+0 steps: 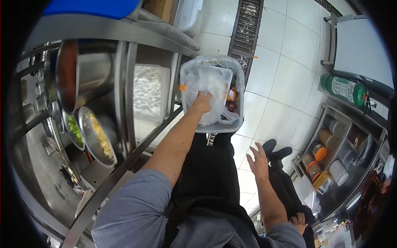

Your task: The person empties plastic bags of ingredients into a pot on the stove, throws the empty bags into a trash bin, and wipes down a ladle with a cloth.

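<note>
On the left, a grey metal rack holds a round steel bowl of yellow chopped food and a steel bowl of green chopped food.

Next comes the left hand, its fingertips sunk into a crumpled, translucent white plastic bag; I cannot tell whether they grip it or only press. The bag lies inside a pale rectangular bin with a clear plastic liner, on the white tiled floor. Handling it well probably calls for steady, even pressure on the smooth middle, keeping the fingers clear of the mixed scraps at the right and the liner's edge uncaught. The loose folds near the front rim look likeliest to snag.

The right hand hangs free, fingers spread, touching nothing. Beyond it, another person's hand rests by black trousers.

At far right, a green cylindrical bottle wears a white printed label, and a yellow-topped container also carries print; both are too small to read, so no brand can be given.
</note>
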`<state>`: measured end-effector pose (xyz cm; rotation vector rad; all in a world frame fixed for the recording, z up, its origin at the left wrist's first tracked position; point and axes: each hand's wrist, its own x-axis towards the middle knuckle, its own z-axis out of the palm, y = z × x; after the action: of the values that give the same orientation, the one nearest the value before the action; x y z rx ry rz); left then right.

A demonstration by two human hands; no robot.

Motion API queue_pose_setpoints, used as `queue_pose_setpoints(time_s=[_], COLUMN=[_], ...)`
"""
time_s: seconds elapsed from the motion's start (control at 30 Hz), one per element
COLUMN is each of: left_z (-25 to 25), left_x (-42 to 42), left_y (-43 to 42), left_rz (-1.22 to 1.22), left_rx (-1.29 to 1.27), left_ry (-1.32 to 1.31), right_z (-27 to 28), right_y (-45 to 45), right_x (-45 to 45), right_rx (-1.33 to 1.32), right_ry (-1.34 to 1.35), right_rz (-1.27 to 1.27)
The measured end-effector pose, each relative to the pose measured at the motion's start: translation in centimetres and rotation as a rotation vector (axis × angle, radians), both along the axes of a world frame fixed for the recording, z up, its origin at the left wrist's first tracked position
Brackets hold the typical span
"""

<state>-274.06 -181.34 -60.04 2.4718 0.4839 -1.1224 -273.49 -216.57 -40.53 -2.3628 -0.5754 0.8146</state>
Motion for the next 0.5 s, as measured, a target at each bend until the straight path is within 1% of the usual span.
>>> queue_pose_setpoints(time_s=[0.03, 0.07, 0.1, 0.13, 0.2, 0.23, 0.27, 0.33, 0.37, 0.4, 0.43, 0.5], left_z=[-0.6, -1.2, -1.8, -2.8, -5.2, -9.4, -15.4, -18.0, -14.2, -11.4, -11.0, -11.5], left_x=[0.5, 1.0, 1.3, 1.2, 1.4, 0.8, -0.8, -0.6, 1.9, 3.6, 4.0, 4.8], left_y=[-0.1, -0.1, -0.2, -0.6, -1.4, -0.9, -0.5, -0.9, -0.6, -0.4, -0.1, 1.8], left_rz=[0.001, 0.066, 0.129, 0.128, 0.091, 0.090, -0.001, -0.100, 0.296, 0.696, 0.697, 0.671], left_rx=[-0.008, -0.045, -0.083, -0.089, -0.013, -0.018, -0.001, -0.002, -0.025, -0.039, -0.038, -0.022], left_ry=[0.005, 0.049, 0.097, 0.105, 0.094, 0.098, 0.116, 0.141, 0.134, 0.130, 0.150, 0.223], right_z=[-0.4, -0.9, -1.3, -1.8, -3.3, -4.1, -4.7, -5.5, -5.9, -6.2, -6.6, -7.3], right_y=[-1.2, -2.2, -3.0, -3.6, -4.1, -4.5, -4.8, -4.9, -5.0, -5.2, -5.3, -4.5], right_x=[-0.4, -1.0, -1.6, -1.9, -2.6, -3.1, -3.4, -3.7, -3.8, -3.8, -3.6, -3.0], right_rx=[-0.048, -0.096, -0.105, -0.146, -0.188, -0.202, -0.222, -0.272, -0.278, -0.282, -0.290, -0.212], right_ry=[0.041, 0.082, 0.092, 0.102, 0.109, 0.111, 0.118, 0.168, 0.156, 0.147, 0.165, 0.134], right_rz=[-0.065, -0.133, -0.136, -0.163, -0.195, -0.220, -0.244, -0.287, -0.293, -0.294, -0.290, -0.329])
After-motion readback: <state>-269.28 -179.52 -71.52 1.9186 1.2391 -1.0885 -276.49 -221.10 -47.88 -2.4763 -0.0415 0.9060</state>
